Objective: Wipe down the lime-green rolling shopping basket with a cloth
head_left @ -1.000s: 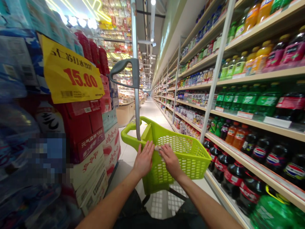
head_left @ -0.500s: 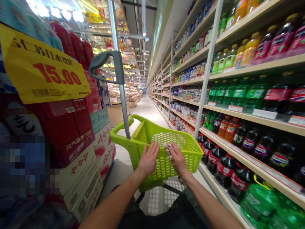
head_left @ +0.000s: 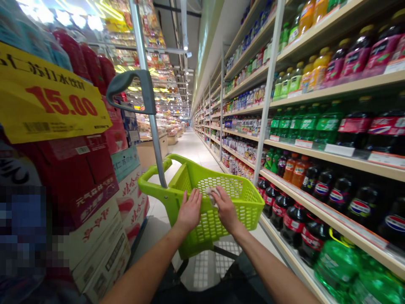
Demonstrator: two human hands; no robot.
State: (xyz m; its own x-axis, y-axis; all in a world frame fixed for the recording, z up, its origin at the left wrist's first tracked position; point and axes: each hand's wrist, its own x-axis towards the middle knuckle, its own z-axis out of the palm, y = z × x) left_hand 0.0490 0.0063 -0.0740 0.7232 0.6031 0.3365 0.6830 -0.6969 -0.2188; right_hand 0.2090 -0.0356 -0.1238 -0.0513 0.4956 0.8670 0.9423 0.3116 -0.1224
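Pale floor beneath green shopping cart

Supermarket drinks aisle, we note: long beige shelves of colourful plastic bottles, stacked cardboard cartons, a yellow paper price sign reading 15.00, a lime-green perforated plastic shopping basket.

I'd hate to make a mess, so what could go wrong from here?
The basket might shift if the left hand, resting on its rim, pushes; its far end seems close to the bottles. The cloth could slip from the right hand, which holds it bunched.
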